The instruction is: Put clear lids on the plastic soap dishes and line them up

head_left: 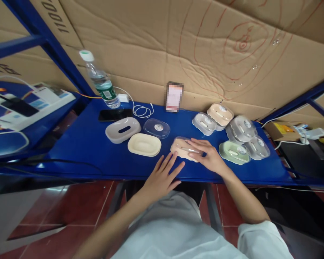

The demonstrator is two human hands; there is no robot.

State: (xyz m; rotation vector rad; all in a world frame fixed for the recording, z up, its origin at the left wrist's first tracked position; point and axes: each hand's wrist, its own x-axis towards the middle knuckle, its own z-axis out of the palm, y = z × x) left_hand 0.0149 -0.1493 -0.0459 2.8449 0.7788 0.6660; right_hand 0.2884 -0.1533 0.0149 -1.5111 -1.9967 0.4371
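A pinkish-beige box with a clear lid [179, 148] lies on the blue table [97, 151] in front of me. My right hand [208, 155] grips its right side, fingers over the lid and thumb near the front. My left hand [163, 176] has its fingers spread, the tips at the box's front left edge, holding nothing. To the left are a cream oval tray [144, 145], a grey oval shell with a slot [116, 132] and a loose clear lid [157, 128] with a round label. Right of my right hand sits a green lidded box [234, 152].
Several lidded boxes [243, 128] in grey and beige, some stacked, stand at the right. A water bottle [105, 90], a dark phone [115, 114] and a white cable [143, 110] are at the back left. A blurred-out upright screen [174, 97] leans against the cardboard.
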